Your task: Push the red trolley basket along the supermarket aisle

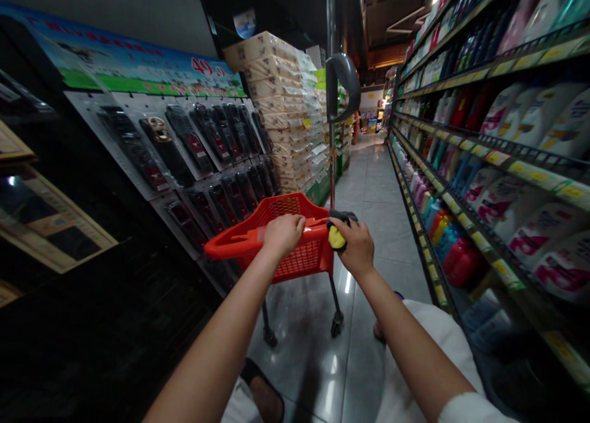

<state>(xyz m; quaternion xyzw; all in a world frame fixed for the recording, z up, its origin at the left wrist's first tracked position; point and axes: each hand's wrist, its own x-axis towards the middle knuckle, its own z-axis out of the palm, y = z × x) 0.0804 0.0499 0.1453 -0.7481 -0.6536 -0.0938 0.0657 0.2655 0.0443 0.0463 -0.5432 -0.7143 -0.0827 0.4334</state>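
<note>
A red plastic shopping cart [304, 263] on dark legs with casters stands right in front of me. My left hand [283, 233] is closed over the middle of its red handle bar. At the right end of the bar, my right hand [354, 245] is wrapped round a black-and-yellow cloth-like bundle [338, 235], pressed against the cart's corner. What exactly the bundle is I cannot make out. A tall metal pole with a grey loop-shaped handle [343, 88] rises just beyond the cart's right corner. The basket's inside is mostly hidden.
To the left hangs a display of packaged belts [198, 140] under a blue-green sign. Behind it rise stacked cartons [281, 109]. Shelves of bottles [502, 158] line the right side. Between them a grey tiled aisle [371, 183] runs ahead.
</note>
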